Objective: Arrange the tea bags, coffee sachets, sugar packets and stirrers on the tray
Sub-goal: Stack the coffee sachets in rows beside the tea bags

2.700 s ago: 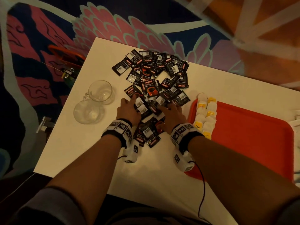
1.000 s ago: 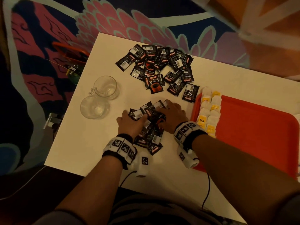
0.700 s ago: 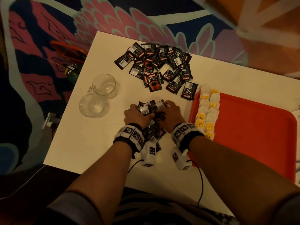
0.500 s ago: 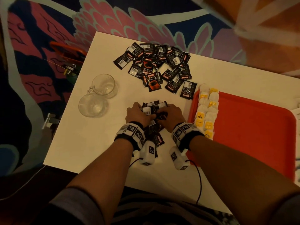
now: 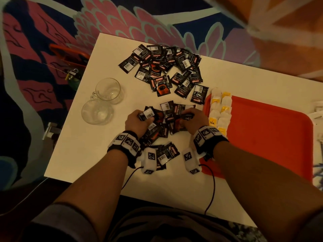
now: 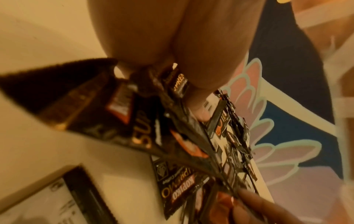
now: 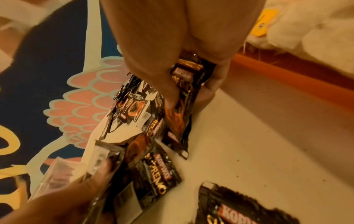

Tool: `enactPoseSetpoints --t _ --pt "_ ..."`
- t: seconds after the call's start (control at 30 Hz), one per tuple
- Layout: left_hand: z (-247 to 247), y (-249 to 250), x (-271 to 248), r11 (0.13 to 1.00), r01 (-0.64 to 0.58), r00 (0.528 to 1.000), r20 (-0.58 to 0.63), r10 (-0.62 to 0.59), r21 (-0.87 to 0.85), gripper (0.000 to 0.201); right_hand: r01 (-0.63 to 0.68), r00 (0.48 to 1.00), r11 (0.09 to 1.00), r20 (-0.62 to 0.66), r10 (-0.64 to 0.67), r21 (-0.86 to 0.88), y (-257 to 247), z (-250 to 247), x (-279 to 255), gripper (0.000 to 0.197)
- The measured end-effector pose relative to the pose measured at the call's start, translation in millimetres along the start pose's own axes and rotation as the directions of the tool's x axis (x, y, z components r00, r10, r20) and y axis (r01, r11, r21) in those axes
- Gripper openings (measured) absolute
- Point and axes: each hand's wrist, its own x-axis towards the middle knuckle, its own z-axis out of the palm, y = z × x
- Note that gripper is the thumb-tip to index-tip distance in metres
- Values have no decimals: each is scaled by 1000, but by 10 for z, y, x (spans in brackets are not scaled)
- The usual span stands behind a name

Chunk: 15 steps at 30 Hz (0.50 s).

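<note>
sachets: Kopiko coffee sachets (image 5: 166,119) bunched betw both hands on white table (image 5: 90,140), just left of red tray (image 5: 265,137)
handling: prob light, slick foil, floppy; squeeze stack by edges
left hand (image 5: 138,122): fingers curled on bunch
right hand (image 5: 193,120): same
rest: loose pile (image 5: 162,70) farther back; tea bags (image 5: 220,110) on tray's left edge; 2 glass mugs (image 5: 103,100) left; patterned carpet (image 5: 122,20) around

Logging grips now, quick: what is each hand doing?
Left hand: grips coffee sachets.
Right hand: grips sachets from the same bunch.
</note>
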Motion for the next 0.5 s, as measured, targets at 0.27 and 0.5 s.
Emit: enactPoseSetpoints --t 0.27,0.5 --pt "-173 74 -103 954 108 981 184 -57 -279 11 8 1000 999 23 -7 -53 5 78 7 20" --pt "180 165 -166 977 118 991 87 -104 -177 25 -47 988 995 149 34 86 -158 238 -68 35"
